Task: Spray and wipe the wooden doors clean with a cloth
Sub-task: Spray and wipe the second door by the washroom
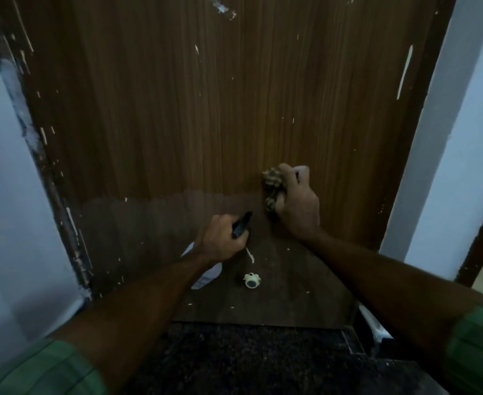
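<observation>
A brown wooden door (194, 132) with white paint flecks fills the view. Its lower part looks duller below a faint line. My left hand (218, 240) grips a spray bottle (206, 273); the black nozzle points up at the door and the pale body hangs below my wrist. My right hand (297, 203) holds a bunched patterned cloth (273, 186) pressed against the door, low and right of centre.
A pale round door stopper (252, 280) sticks out near the door's bottom. Light walls (12, 195) flank the door on both sides. A dark speckled floor (248, 360) lies below. An opening shows at the right edge.
</observation>
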Demonstrator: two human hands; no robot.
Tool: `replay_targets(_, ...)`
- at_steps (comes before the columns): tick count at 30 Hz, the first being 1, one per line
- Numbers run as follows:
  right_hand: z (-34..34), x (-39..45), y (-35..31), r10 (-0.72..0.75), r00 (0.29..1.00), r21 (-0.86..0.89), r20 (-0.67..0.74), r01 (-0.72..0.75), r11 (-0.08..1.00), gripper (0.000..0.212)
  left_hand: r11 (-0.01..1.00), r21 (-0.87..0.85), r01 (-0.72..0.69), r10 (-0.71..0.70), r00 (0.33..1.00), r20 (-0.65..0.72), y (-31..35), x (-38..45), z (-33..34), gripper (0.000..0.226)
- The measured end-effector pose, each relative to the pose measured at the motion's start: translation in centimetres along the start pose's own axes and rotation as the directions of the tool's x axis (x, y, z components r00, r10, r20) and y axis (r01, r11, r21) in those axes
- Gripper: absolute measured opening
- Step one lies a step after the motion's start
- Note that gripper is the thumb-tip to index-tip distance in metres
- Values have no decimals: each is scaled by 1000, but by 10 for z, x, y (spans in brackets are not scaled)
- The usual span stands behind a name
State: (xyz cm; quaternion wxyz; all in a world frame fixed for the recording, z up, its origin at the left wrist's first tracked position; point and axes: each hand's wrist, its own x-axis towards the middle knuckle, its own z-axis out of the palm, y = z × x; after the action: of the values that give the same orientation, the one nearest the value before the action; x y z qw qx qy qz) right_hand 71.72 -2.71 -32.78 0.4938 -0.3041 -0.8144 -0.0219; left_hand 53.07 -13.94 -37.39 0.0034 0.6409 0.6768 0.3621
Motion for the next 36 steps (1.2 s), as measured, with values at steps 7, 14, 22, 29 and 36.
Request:
replay_targets(7, 29, -30, 3, -187, 967, 0, 175, 190, 982, 51, 995, 64, 72, -77, 994, 83, -13, -12, -15, 24)
replay_targets(14, 31, 11, -28, -107, 986, 39, -129, 113, 993, 52, 998, 59, 17, -14, 999, -36, -31, -19, -33, 32)
replay_targets(22, 57, -40, -13, -364, 649, -143, 668, 592, 793, 69, 997, -68, -32, 33, 999, 16, -43, -26, -47, 15)
replay_targets(29, 50, 6, -55, -222, 975, -80, 28, 223, 972, 55, 995, -101, 17, -21, 999, -34, -51, -23, -55, 25)
replay_targets(36, 76, -37, -35, -383, 755, -99, 533, 505, 858, 62, 992, -109, 56, -60, 998, -30, -57, -27, -55, 7)
